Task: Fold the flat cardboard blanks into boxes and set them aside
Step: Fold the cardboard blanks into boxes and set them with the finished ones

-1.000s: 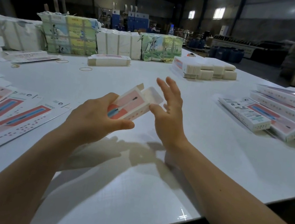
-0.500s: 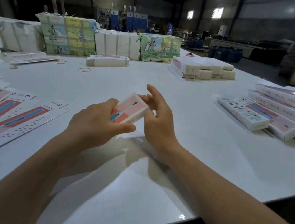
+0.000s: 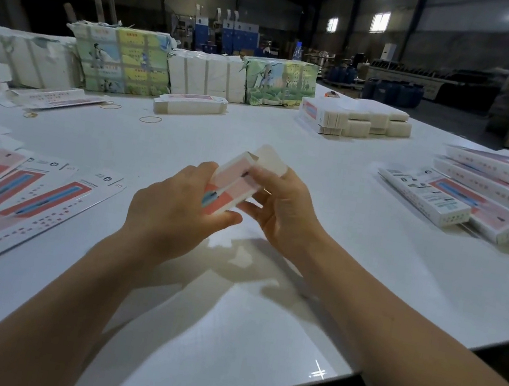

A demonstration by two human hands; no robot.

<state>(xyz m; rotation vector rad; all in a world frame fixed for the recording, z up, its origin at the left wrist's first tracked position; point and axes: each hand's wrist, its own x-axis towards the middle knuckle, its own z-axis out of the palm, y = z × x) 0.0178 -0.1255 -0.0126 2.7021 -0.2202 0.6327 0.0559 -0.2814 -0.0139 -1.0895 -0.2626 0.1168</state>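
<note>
Gripping the half-formed box (image 3: 234, 186) above the bench (image 3: 323, 238), my left hand (image 3: 172, 212) and right hand (image 3: 281, 207) both curl round it; I reckon its upright end flap (image 3: 270, 160) could buckle if tucked skewed.

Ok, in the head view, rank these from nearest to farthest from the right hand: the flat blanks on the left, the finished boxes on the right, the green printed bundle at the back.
From the right hand:
1. Finished boxes, stacked to its right.
2. Flat blanks, fanned out at the left edge of the table.
3. Green printed bundle, at the far back.
</note>
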